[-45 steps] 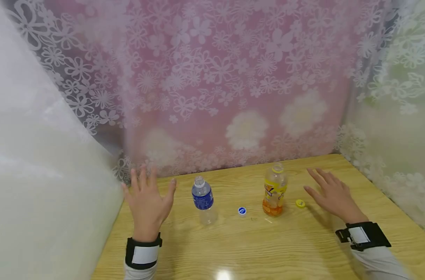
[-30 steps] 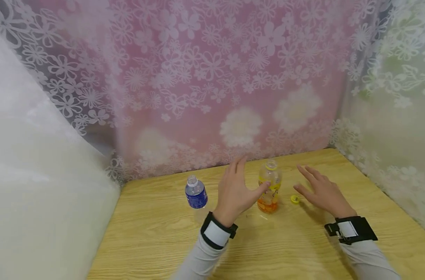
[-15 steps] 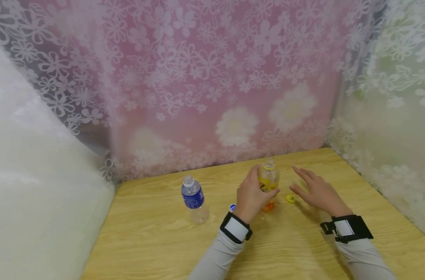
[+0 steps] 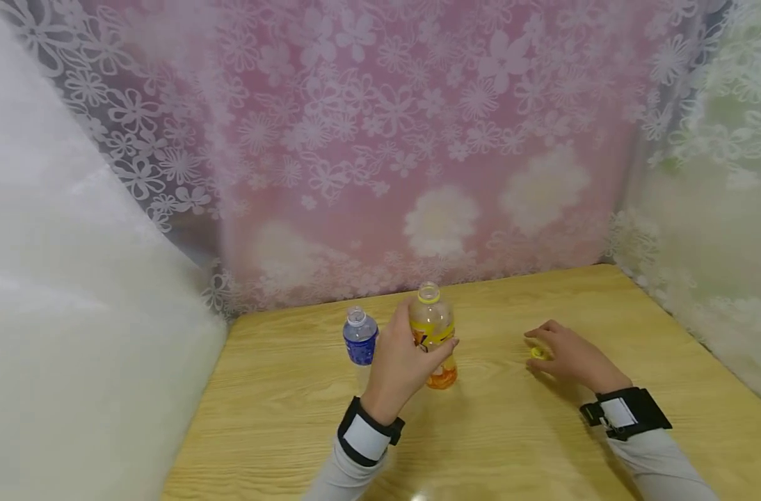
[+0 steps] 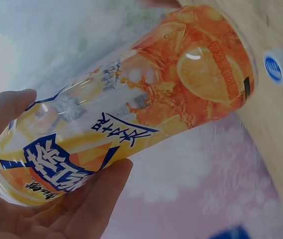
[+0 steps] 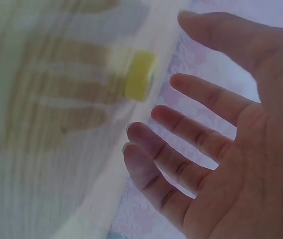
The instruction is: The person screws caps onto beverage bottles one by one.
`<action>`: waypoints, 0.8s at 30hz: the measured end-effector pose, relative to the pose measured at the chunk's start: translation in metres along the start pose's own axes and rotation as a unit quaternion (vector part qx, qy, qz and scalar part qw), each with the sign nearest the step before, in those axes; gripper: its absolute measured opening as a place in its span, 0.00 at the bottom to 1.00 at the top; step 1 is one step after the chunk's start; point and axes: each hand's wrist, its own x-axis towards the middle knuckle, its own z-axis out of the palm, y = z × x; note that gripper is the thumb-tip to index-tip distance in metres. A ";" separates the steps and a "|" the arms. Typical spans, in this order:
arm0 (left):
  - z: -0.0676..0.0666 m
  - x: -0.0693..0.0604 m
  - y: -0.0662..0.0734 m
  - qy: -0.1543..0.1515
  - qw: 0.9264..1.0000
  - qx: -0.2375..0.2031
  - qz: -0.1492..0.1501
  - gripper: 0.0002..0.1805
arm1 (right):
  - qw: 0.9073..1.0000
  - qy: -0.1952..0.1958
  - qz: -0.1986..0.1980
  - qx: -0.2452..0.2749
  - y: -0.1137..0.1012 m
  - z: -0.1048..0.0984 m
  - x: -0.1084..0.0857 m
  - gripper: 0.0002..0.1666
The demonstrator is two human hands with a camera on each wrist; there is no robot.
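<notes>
1. A clear plastic bottle [image 4: 438, 330], open at the mouth, is held nearly upright in a person's left hand [image 4: 396, 363], its yellow label giving way to orange slices near the base.
2. A small yellow cap [image 4: 538, 353] lies right of the bottle, well apart.

Grey sleeves [image 4: 659, 456] meet black wristbands [image 4: 652, 409] bearing white patches [image 4: 365, 440].

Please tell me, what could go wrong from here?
The left hand, holding the orange-printed bottle, might bump the blue-labelled bottle beside it. The yellow cap, near the right hand but not gripped, could slide away. The orange-printed bottle's base might knock the nearby blue-and-white cap.
</notes>
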 end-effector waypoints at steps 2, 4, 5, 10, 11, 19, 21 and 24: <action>-0.015 -0.007 -0.002 0.012 1.000 0.012 0.005 0.42 | 1.000 -0.009 0.002 0.004 -0.001 0.006 0.000 0.34; -0.026 -0.013 -0.003 0.018 1.000 0.025 0.002 0.43 | 1.000 -0.009 0.002 0.004 -0.001 0.010 0.000 0.33; -0.031 -0.015 -0.003 0.018 0.999 0.026 0.000 0.43 | 1.000 -0.008 0.002 0.005 -0.002 0.011 0.000 0.31; -0.045 -0.023 -0.006 0.015 0.999 0.030 -0.011 0.44 | 1.000 0.002 -0.005 0.004 -0.004 0.014 0.002 0.16; -0.046 -0.023 -0.006 0.015 0.999 0.032 -0.008 0.43 | 1.000 0.005 -0.006 0.000 -0.003 0.013 0.001 0.13; -0.049 -0.024 -0.007 0.029 0.998 0.050 0.009 0.43 | 0.997 0.054 -0.051 0.031 -0.038 -0.011 0.009 0.11; -0.047 -0.026 -0.007 0.024 0.999 0.044 0.008 0.43 | 0.991 0.086 -0.086 0.057 -0.064 -0.027 0.011 0.12; -0.044 -0.030 -0.008 0.013 0.999 0.038 -0.001 0.44 | 0.979 0.122 -0.147 0.073 -0.110 -0.052 0.015 0.15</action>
